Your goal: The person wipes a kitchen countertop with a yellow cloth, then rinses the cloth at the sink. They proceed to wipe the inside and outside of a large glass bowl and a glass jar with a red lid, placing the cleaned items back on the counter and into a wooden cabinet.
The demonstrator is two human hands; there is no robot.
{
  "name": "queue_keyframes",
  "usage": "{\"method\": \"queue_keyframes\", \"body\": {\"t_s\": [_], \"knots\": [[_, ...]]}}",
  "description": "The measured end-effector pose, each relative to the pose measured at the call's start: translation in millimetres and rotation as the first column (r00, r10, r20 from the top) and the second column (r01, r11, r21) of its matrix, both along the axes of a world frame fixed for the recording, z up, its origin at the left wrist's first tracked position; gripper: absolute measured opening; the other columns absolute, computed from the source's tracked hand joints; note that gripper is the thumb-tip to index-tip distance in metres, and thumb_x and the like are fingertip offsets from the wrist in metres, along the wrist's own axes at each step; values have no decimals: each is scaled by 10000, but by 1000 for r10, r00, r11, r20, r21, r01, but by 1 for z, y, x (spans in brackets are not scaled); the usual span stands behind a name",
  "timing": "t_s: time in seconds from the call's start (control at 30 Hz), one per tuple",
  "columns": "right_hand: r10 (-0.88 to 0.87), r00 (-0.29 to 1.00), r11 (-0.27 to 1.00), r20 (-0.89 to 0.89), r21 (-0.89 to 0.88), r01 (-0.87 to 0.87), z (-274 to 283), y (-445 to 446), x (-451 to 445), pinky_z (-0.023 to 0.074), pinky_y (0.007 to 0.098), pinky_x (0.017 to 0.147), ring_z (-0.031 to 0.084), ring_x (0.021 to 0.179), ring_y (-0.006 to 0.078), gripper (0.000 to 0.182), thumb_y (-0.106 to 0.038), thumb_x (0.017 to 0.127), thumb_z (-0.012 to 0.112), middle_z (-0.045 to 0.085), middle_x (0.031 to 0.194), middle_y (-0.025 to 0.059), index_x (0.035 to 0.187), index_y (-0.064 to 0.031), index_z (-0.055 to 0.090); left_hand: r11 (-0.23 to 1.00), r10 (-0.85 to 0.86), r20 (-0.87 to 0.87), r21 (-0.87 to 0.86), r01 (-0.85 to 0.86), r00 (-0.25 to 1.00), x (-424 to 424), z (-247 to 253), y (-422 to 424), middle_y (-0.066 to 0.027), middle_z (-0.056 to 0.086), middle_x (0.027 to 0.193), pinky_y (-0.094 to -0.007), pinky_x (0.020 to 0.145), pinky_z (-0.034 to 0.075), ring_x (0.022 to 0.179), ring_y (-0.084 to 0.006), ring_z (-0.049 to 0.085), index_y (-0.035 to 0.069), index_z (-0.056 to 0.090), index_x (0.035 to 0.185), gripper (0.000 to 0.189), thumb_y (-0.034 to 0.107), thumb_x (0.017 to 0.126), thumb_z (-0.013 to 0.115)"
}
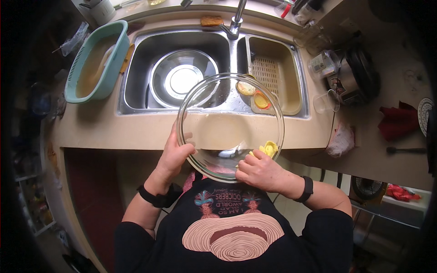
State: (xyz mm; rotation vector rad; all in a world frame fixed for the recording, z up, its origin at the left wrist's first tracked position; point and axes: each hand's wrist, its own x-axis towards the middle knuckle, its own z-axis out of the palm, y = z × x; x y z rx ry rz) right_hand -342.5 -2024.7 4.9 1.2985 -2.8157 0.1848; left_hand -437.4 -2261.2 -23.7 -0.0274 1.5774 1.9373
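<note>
A large clear glass bowl point(225, 133) is held up in front of my body, over the front edge of the counter. My left hand point(174, 153) grips its left rim, with the thumb on the near side and fingers seen through the glass. In my right hand point(259, 170) is a bunched yellow cloth point(269, 149), pressed against the bowl's right side near the rim. Part of the cloth is hidden under the fingers. Behind the bowl, a round metal basin point(184, 80) sits in the left sink bowl point(140, 68).
A teal plastic tub point(70, 92) with cloudy water stands left of the sink. The right sink holds a beige drain basket point(290, 78) and yellow scrubbers point(261, 100). Behind rises the faucet point(235, 27), beside an orange sponge point(211, 21). A clear cup point(324, 102) and dark cooker point(358, 75) stand right.
</note>
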Motion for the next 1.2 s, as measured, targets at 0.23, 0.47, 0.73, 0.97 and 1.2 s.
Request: {"method": "queue_keyframes", "body": {"t_s": [0.23,0.47,0.73,0.97,1.2], "knots": [[-3,999,1000,38,27,2,0,-5,1,366,281,607,505,693,153,86,-196,720,556,488,708,7,737,-133,501,999,37,-39,32,-36,999,4,-10,-2,-220,349,1255,-310,753,489,969,-251,462,108,198,1417,860,15,615,493],[-79,762,988,642,-49,143,31,9,-32,429,359,831,521,988,311,497,-55,714,600,551,1015,152,1179,-3,434,997,-20,55,81,16,998,1,-7,-5,-150,380,1291,-284,823,441,1039,-249,458,91,206,1411,817,5,662,519],[346,934,878,-89,382,-289,6,-50,-139,374,326,855,471,1011,179,248,-156,743,523,553,990,7,987,-158,562,999,47,-220,23,-43,974,-42,-12,8,-96,434,1297,-299,994,323,1176,-174,431,23,305,1360,663,-78,727,472],[-104,984,726,-144,665,174,-52,-4,-133,406,308,827,479,1019,205,248,-160,731,593,506,1066,73,963,-75,619,983,174,-224,99,-155,959,-35,-16,18,-117,421,1332,-318,1017,323,1218,-204,423,-8,334,1333,703,-158,646,333],[-117,411,991,904,81,105,-12,-25,-106,463,325,698,583,811,204,233,-84,724,608,597,867,97,951,-64,557,975,220,-364,56,-215,905,-37,-38,20,-152,450,1296,-322,1026,327,1216,-230,434,-59,354,1298,635,-161,671,329]]}}
